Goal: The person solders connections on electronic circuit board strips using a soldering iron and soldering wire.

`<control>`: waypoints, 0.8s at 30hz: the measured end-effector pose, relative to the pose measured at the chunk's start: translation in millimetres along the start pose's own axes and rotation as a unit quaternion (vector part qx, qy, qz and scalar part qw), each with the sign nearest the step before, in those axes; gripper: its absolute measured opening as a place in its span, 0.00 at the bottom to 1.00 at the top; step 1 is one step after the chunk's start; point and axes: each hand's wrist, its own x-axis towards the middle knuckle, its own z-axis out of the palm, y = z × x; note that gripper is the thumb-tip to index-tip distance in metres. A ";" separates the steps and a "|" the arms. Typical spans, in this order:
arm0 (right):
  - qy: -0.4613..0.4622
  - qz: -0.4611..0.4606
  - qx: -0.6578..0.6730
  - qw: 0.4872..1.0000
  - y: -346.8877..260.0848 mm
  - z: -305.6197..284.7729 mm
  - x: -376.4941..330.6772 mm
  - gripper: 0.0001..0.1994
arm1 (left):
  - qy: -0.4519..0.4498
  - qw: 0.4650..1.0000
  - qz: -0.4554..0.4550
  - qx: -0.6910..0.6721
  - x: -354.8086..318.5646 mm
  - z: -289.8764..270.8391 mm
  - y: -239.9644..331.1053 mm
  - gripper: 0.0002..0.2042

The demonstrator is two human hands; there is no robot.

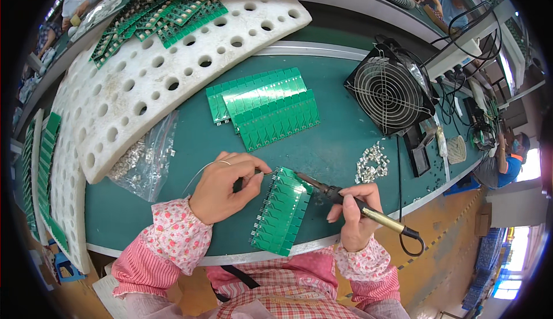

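Note:
A green circuit board panel [280,214] lies on the bench right in front of me, with a row of small metal parts along its left edge. My right hand [358,215] grips a soldering iron [377,216], and the iron's tip reaches the panel's upper right corner. At the panel's upper left, my left hand [227,186] is closed in a pinch. A thin silvery solder wire [199,173] loops out behind that hand; its end at the fingertips is too small to make out.
Several green panels [265,106] lie stacked beyond my hands. A caged black fan [387,91] stands at the right, near a pile of small metal connectors [372,163]. At the left are a plastic bag of connectors [147,160] and a white foam board with holes [132,83].

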 end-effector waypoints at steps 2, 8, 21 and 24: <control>-0.003 0.009 0.000 1.000 3.3 2.0 1.2 0.05 | 0.007 0.999 0.009 -0.031 -0.3 2.4 -3.9 0.11; -0.024 -0.004 -0.005 1.000 10.8 6.0 4.0 0.05 | 0.006 0.999 0.016 -0.049 -1.4 -0.2 -6.4 0.12; -0.050 0.005 -0.021 0.999 13.5 2.0 5.1 0.06 | -0.006 0.999 0.017 -0.038 3.4 2.3 -5.1 0.13; -0.058 0.007 -0.029 0.998 13.9 2.3 4.7 0.06 | 0.001 0.999 0.020 -0.033 2.7 3.1 -6.3 0.13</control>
